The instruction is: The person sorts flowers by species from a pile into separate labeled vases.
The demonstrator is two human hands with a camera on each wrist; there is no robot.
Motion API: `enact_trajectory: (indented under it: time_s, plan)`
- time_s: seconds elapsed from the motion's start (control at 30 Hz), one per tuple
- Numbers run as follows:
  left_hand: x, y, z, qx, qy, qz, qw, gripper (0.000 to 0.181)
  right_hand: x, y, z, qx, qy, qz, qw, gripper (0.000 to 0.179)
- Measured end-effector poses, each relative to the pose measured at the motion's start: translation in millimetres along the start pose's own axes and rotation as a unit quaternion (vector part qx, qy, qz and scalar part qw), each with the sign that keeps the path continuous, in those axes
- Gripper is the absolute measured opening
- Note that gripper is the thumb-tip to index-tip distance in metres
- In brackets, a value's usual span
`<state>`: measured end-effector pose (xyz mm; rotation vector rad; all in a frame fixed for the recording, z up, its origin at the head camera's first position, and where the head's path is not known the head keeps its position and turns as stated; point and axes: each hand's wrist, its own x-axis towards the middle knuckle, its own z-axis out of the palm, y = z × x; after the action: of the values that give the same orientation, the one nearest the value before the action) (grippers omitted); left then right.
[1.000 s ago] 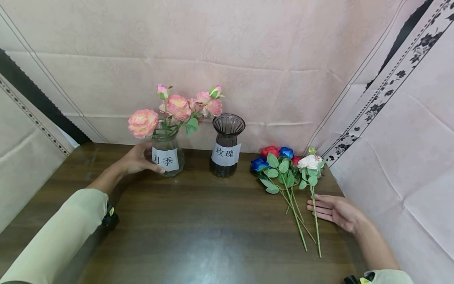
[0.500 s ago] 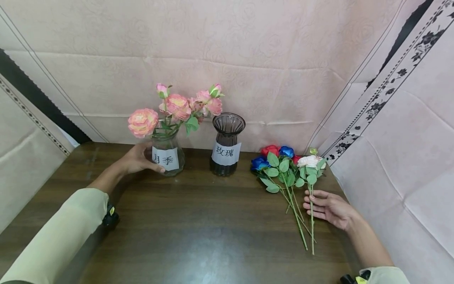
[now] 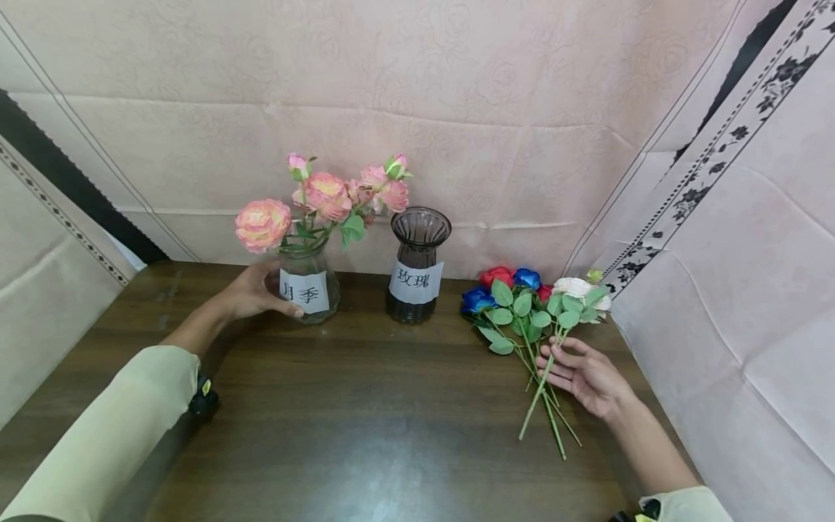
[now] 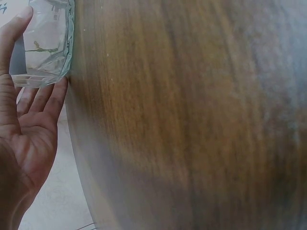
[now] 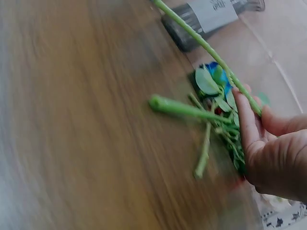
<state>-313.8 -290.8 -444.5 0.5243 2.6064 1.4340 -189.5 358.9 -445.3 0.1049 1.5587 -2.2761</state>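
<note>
My left hand (image 3: 251,293) grips the clear glass vase (image 3: 331,290) at its left side, thumb across the front near its white label. Pink flowers (image 3: 326,197) stand in that vase. In the left wrist view, the thumb and fingers lie around the vase's lower part (image 4: 50,45). My right hand (image 3: 583,373) pinches the green stem of a white flower (image 3: 574,288) between thumb and fingers. This stem (image 5: 206,45) slants across the right wrist view. Just left of the hand lie red and blue roses (image 3: 479,299) with crossing green stems, partly behind the white flower's leaves.
A dark glass vase (image 3: 417,246) with a white label stands between the clear vase and the roses. The wooden table (image 3: 365,406) meets a pale cloth backdrop (image 3: 496,159) at the back and sides.
My right hand has closed thumb and fingers on the white flower's stem and moved left. The stem's lower end has swung left, over the rose stems. My left hand stays put.
</note>
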Motion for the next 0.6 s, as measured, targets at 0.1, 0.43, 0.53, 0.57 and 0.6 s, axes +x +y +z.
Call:
enact_trajectory:
  time_s: [0.1,0.43,0.53,0.57,0.6]
  plan:
    - [0.4,-0.1,0.2,-0.004,0.001,-0.002,1.0,0.088,3.7,3,9,0.018,0.019,-0.018,0.9995,0.023]
    - [-0.1,0.0,-0.4,-0.001,0.003,0.001,1.0,0.087,17.1,10,34,0.103,0.071,-0.058,0.9905,0.026]
    - [-0.1,0.1,-0.2,-0.001,0.002,0.003,1.0,0.086,20.0,9,42,0.129,0.094,-0.067,0.9848,0.024]
    - [-0.1,0.2,-0.3,-0.001,0.002,0.003,1.0,0.087,21.2,9,44,0.137,0.1,-0.069,0.9831,0.021]
    - [-0.2,0.3,-0.2,0.0,0.002,0.003,1.0,0.087,22.5,8,47,0.145,0.108,-0.07,0.981,0.02]
